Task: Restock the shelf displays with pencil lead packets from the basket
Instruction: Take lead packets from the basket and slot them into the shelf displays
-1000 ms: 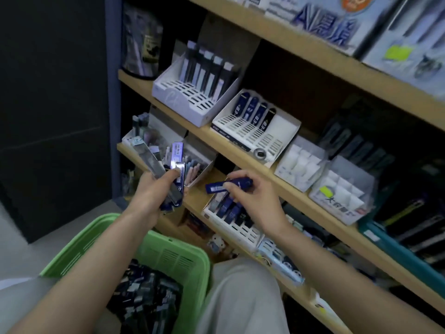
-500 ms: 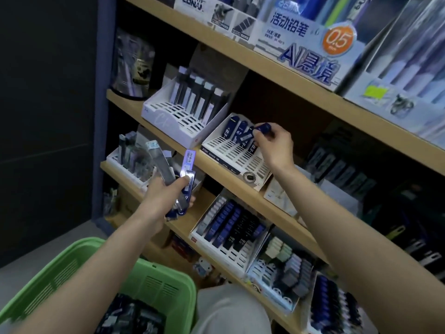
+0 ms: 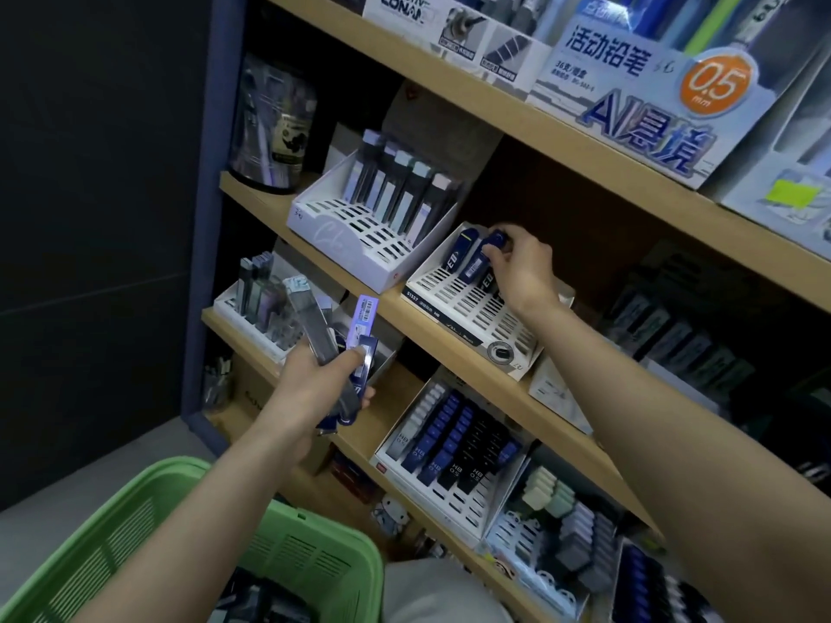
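My right hand (image 3: pixel 521 272) pinches a dark blue lead packet (image 3: pixel 494 242) at the back row of a white slotted display tray (image 3: pixel 467 314) on the middle shelf, beside two other blue packets (image 3: pixel 465 249). My left hand (image 3: pixel 314 379) grips a fanned bunch of lead packets (image 3: pixel 341 348), grey and blue, in front of the lower shelf. The green basket (image 3: pixel 310 555) sits at the bottom left with dark packets inside, mostly hidden by my left forearm.
Another white tray (image 3: pixel 359 245) with tall grey packets stands left of the one I reach into. A tray of blue and black packets (image 3: pixel 454 451) sits on the lower shelf. Boxed mechanical pencils (image 3: pixel 629 92) fill the top shelf. A dark wall lies left.
My right hand carried the blue packet from the lower shelf up to the middle shelf tray and now sets it in the back row. The view tilted upward. The left hand kept its bunch.
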